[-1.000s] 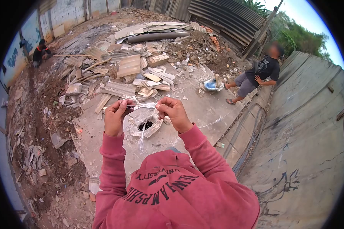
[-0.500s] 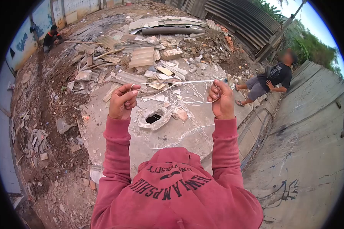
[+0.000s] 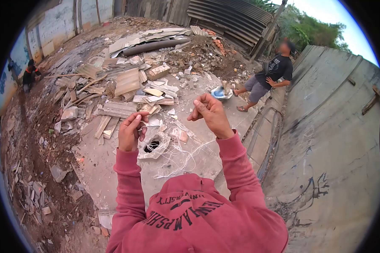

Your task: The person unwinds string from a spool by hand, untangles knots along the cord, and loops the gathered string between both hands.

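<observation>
White string (image 3: 179, 157) lies in a loose tangle of loops over the concrete slab, below and between my hands. My left hand (image 3: 131, 131) is closed, thumb against curled fingers, above the broken hole in the slab (image 3: 153, 146). To its right and slightly higher, my right hand (image 3: 210, 114) pinches thumb and fingertips together. Any strand at the fingertips of either hand is too fine to make out. Several thin loops of the string run near the hole's rim, and one length stretches right under my right forearm.
Broken boards and roofing sheets (image 3: 128, 82) are heaped ahead. A blue-and-white bundle (image 3: 221, 92) lies near a standing person (image 3: 272, 71). Another person (image 3: 30, 76) crouches far left. A grey wall (image 3: 337, 139) runs along the right, with bent metal rods (image 3: 271, 139) beside it.
The string was stretched taut between both hands; now it hangs or lies slack in a tangle lower down. My hands have come closer together, and the view has shifted right.
</observation>
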The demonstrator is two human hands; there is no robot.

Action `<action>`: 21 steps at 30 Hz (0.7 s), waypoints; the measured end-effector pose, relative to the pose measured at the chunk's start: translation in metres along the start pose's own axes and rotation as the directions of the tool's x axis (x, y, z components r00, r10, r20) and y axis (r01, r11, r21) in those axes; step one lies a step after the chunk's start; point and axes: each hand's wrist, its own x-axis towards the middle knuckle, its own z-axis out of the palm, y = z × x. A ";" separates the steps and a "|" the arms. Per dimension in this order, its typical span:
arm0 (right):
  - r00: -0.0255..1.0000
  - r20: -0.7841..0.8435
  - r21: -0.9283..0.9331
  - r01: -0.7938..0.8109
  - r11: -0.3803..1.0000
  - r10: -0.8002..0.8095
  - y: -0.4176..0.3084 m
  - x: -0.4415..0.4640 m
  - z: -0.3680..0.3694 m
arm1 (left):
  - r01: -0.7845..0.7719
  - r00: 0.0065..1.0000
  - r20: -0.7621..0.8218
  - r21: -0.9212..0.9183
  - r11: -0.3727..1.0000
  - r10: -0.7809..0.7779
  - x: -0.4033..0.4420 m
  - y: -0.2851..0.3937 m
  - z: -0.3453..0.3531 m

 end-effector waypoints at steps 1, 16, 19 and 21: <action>0.996 0.083 -0.067 -0.031 0.997 0.036 0.022 -0.001 0.025 | 0.054 0.996 0.070 -0.087 0.995 -0.048 -0.005 -0.003 0.028; 0.982 0.191 -0.142 0.031 0.989 -0.004 0.096 -0.029 0.055 | -0.245 0.857 0.243 0.968 -0.056 0.455 -0.009 0.023 -0.008; 0.939 0.279 -0.288 0.282 0.915 -0.202 0.051 -0.008 0.061 | -0.471 0.865 0.407 0.859 0.201 0.293 -0.007 -0.011 0.016; 0.977 0.164 -0.187 0.167 0.968 -0.137 0.042 -0.002 0.058 | -0.256 0.967 0.223 0.831 0.494 0.125 -0.009 -0.015 0.014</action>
